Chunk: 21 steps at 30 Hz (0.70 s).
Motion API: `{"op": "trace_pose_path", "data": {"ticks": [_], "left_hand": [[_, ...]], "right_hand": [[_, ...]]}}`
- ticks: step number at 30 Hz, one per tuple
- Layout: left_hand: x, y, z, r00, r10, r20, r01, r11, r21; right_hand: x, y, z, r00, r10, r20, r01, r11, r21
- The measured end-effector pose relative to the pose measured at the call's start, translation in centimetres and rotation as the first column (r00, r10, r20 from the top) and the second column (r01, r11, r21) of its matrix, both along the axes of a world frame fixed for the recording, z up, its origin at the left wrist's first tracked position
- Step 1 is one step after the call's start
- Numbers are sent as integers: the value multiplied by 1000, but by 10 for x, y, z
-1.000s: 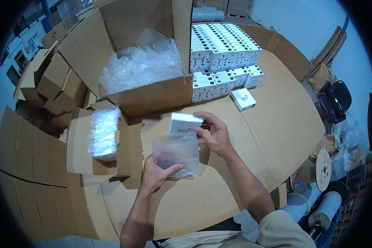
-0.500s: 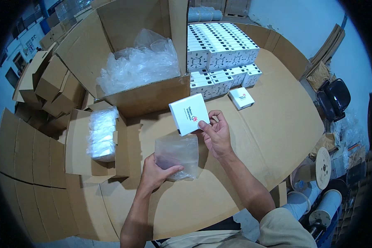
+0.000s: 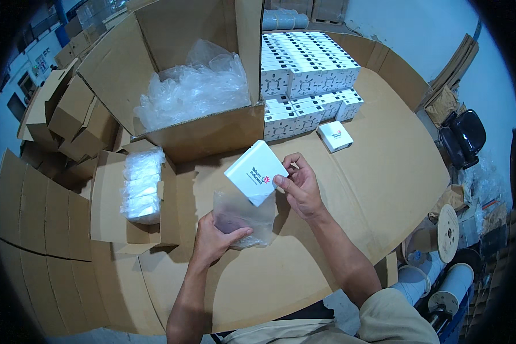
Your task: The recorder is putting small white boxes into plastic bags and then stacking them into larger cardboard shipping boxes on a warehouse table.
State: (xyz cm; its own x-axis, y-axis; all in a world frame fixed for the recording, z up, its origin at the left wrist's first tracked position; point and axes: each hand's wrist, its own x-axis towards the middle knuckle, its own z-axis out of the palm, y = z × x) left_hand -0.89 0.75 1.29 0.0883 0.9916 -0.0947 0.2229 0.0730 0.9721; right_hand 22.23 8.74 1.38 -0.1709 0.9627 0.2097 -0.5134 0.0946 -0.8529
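Observation:
My right hand (image 3: 301, 188) grips a small white box (image 3: 254, 169) by its right corner, thumb on the printed face. The box is tilted, its lower corner overlapping the top of a clear plastic bag (image 3: 247, 225). I cannot tell whether that corner is inside the bag or in front of it. My left hand (image 3: 217, 239) holds the bag at its lower left side, thumb across the front. Another small white box (image 3: 335, 136) lies on the cardboard-covered table (image 3: 361, 189), beyond my right hand.
Stacked white boxes (image 3: 309, 80) stand at the back. A large open carton (image 3: 206, 132) holds loose plastic bags (image 3: 198, 86). At left, a smaller open carton (image 3: 169, 200) contains several bagged boxes (image 3: 142, 186). Cable reels (image 3: 448, 237) and a black chair (image 3: 464, 137) are off to the right.
The white box in my right hand has moved down and slightly left, turning so that one corner points at the bag. My left hand and the bag have barely moved.

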Motion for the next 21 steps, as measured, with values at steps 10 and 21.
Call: {"op": "trace_pose_path", "data": {"ticks": [10, 21], "left_hand": [[2, -1, -4, 1000, -11, -25, 12, 999, 34], [3, 0, -2, 1000, 11, -28, -8, 995, 102]], "right_hand": [[-1, 2, -7, 998, -4, 62, 2, 999, 36], [-3, -2, -2, 974, 32, 225, -41, 998, 37]]}}
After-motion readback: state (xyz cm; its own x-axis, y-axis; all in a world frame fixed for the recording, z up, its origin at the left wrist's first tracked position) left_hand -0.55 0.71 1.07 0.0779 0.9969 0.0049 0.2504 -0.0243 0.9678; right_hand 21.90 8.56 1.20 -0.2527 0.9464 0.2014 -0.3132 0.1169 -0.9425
